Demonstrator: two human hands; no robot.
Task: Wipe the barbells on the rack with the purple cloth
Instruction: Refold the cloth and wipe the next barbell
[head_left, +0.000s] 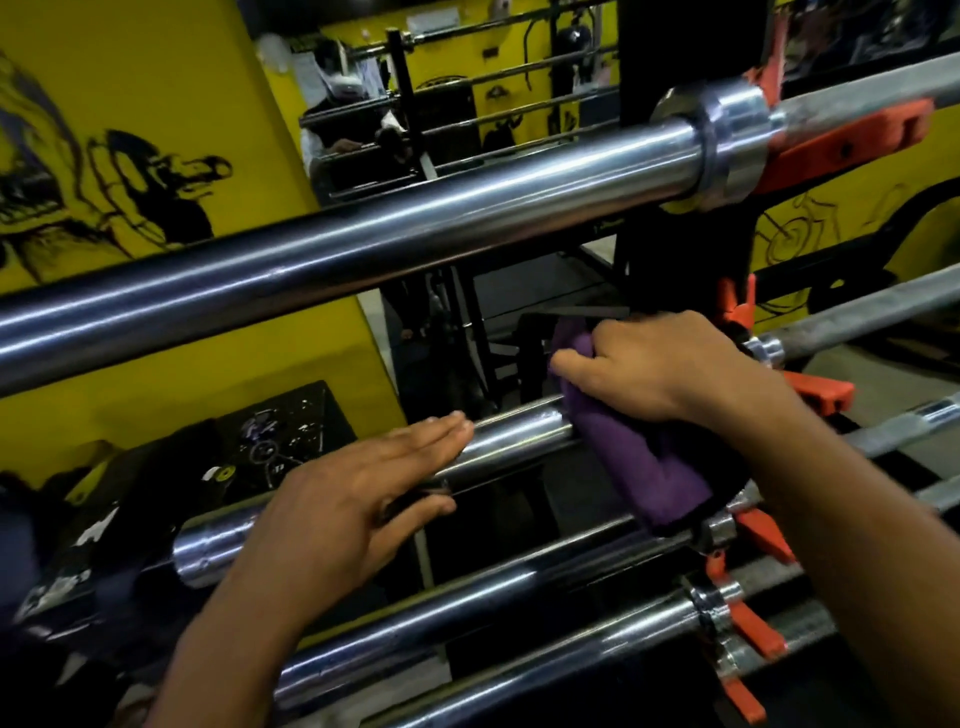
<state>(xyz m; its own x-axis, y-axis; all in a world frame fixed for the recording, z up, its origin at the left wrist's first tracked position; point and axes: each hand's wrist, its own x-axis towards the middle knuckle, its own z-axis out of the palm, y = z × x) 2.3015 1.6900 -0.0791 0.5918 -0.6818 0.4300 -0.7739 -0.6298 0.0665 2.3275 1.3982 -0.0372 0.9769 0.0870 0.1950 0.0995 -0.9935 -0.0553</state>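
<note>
- The yellow wall (156, 93), painted with black line art, fills the upper left and shows again at the far right behind the rack; a mirror (441, 104) between these parts reflects more bars.
- The top barbell (363, 244) crosses the whole view on a slant, its thick chrome sleeve ending at a collar (732, 150) beside an orange rack hook (852, 145).
- Below it there is a broad dark gap before the next bar, and that is where both hands work.
- The middle barbell (514, 436) lies under the hands; its sleeve end (208, 551) stops free at the lower left, with nothing beyond it but a dark block on the floor.
- Two more barbells (467, 613) run nearest the camera, close together, clipped in orange hooks (763, 634) at the right.
- The purple cloth (654, 467) is wrapped over the middle barbell just inside its collar, hanging down toward the bar beneath (the lower fold seems to touch that bar, though the shadow makes this uncertain).
- The right hand (660, 364) grips the cloth from above, fingers curled into its upper folds.
- The left hand (363, 488) lies flat with straight fingers on the same sleeve, just left of the cloth, thumb tucked beneath the bar.
</note>
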